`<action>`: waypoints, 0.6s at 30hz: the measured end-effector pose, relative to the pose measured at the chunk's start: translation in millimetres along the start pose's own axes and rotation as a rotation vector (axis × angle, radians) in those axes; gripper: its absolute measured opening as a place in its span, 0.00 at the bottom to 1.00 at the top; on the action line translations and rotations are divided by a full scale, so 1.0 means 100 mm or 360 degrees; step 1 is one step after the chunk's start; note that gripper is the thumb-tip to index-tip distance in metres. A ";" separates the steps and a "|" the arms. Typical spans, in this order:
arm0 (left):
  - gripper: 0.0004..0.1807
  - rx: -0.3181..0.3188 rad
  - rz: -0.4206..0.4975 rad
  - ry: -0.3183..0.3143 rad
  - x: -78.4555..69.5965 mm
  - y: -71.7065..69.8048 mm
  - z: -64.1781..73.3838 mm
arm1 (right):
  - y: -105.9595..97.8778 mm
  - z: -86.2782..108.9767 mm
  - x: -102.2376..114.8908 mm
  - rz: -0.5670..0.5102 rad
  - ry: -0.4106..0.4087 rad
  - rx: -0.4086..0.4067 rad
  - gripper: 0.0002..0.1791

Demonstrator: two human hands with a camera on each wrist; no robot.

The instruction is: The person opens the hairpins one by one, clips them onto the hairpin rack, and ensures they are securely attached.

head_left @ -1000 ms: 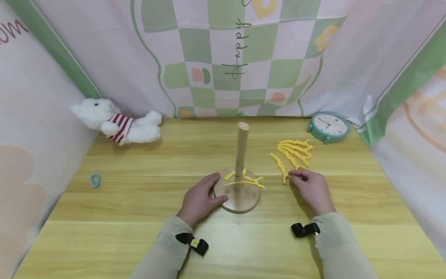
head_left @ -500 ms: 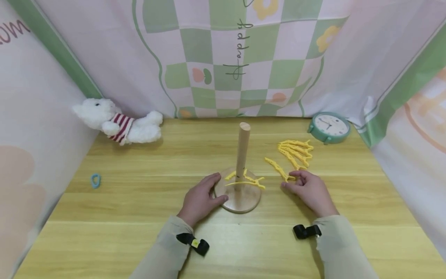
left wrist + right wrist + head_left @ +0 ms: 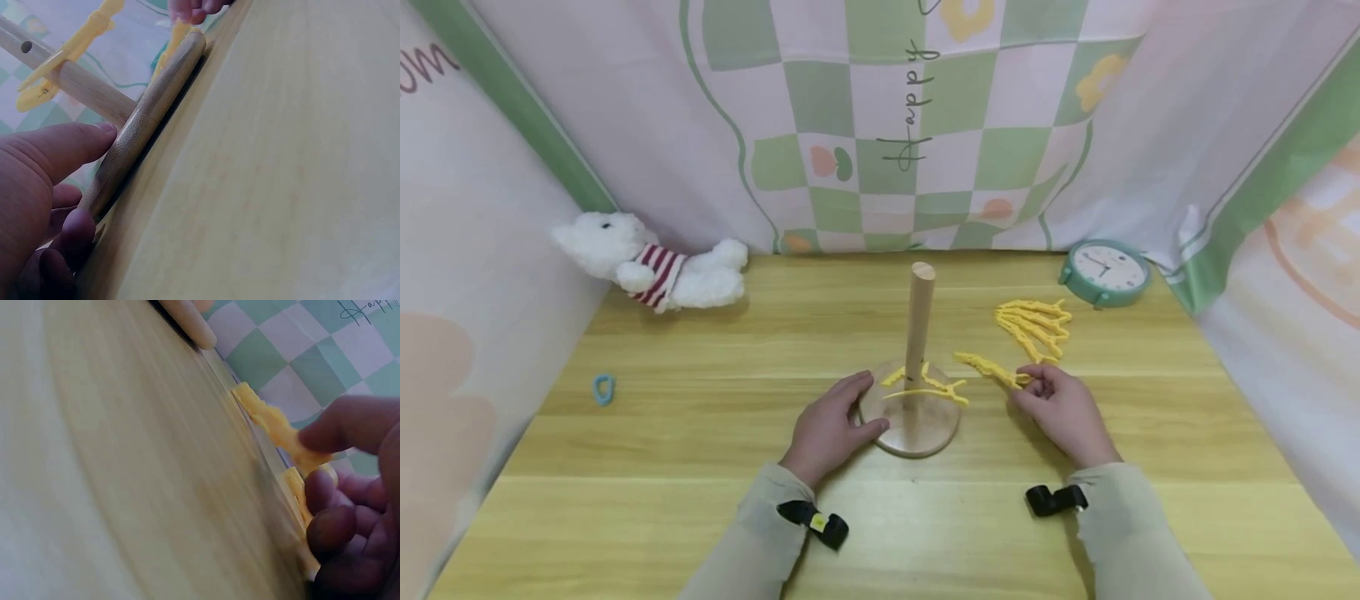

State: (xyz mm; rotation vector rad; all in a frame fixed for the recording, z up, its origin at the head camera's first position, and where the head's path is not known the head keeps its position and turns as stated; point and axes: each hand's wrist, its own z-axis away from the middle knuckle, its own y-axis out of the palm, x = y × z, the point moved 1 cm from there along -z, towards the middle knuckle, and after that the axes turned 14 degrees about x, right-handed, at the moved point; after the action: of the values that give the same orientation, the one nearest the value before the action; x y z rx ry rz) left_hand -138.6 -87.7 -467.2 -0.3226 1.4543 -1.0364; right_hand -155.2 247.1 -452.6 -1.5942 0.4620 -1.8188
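My left hand [image 3: 831, 425] grips the round base [image 3: 917, 437] of a wooden stand, thumb on top of the rim and fingers around its side in the left wrist view. An upright wooden post [image 3: 921, 321] rises from the base. Low on the post, yellow branch pieces [image 3: 936, 392] stick out sideways. My right hand [image 3: 1067, 412], to the right of the stand, pinches the forked end of another yellow branch piece [image 3: 988, 367] between thumb and fingers. Its free tip points left, toward the post. In the right wrist view this branch piece [image 3: 269, 419] slants close over the table.
Several more yellow branch pieces [image 3: 1037, 325] lie fanned out beyond my right hand. A green clock [image 3: 1105, 273] sits at the back right, a white plush bear [image 3: 658, 262] at the back left. A small blue ring [image 3: 603, 389] lies on the left. A printed curtain hangs behind.
My right hand has taken hold of the single branch piece. The piece has turned so its tip swings left toward the stand. My left hand stays on the base.
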 end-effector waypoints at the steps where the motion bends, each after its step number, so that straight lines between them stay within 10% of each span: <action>1: 0.40 0.0001 0.0001 -0.0001 0.00 0.00 0.00 | 0.01 0.00 -0.01 -0.0027 -0.0039 -0.0028 0.21; 18: 0.39 -0.0015 0.0003 0.0030 0.02 -0.01 0.00 | 0.09 0.04 0.09 -0.0443 -0.0502 -0.0255 0.21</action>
State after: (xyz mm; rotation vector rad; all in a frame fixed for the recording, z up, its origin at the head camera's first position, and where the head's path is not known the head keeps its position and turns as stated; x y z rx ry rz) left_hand -138.8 -89.4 -467.7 -0.3191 1.4764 -1.0336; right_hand -149.6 234.9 -451.6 -2.1012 0.2546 -1.7127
